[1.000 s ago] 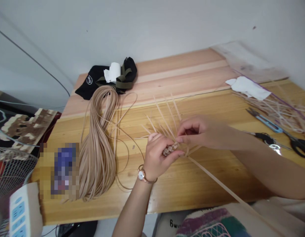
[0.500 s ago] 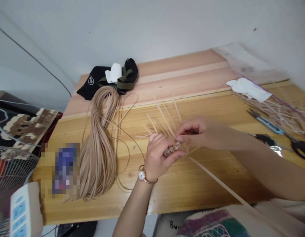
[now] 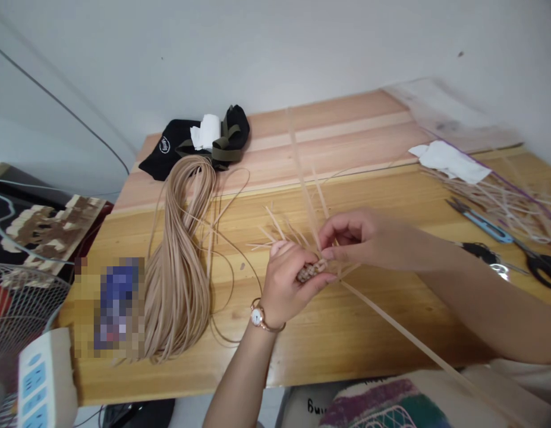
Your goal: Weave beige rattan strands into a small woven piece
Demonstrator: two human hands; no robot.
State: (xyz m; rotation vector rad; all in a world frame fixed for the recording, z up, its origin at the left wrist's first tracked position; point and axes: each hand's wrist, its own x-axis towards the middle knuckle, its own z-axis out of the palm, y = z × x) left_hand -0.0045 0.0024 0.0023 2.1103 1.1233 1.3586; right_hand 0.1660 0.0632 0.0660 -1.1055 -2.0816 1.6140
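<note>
My left hand [image 3: 286, 282], a round-faced wristwatch [image 3: 257, 317] on its wrist, grips a small woven piece of flat cane [image 3: 311, 272]. Loose cane spokes [image 3: 284, 229] fan out from that weave toward the back of the table. One long strip [image 3: 299, 160] rises far past the others, and another [image 3: 404, 324] runs off to the lower right. My right hand [image 3: 362, 238] comes in from the right and pinches strands just above the weave. Its fingertips nearly meet my left fingers. To the left lies a big looped hank of tan cane [image 3: 177, 297].
Behind the hank are a black cloth bag [image 3: 168, 148] and a white tissue roll [image 3: 206, 132]. At right lie black-handled scissors [image 3: 542, 266], a blue-handled tool [image 3: 484, 229], white paper [image 3: 449, 161] and cut strips [image 3: 493, 202]. A pixelated object [image 3: 117, 303] sits left of the hank.
One long cane strip now reaches much farther toward the back of the table. Both hands stay close together at the weave, and the view has hardly shifted.
</note>
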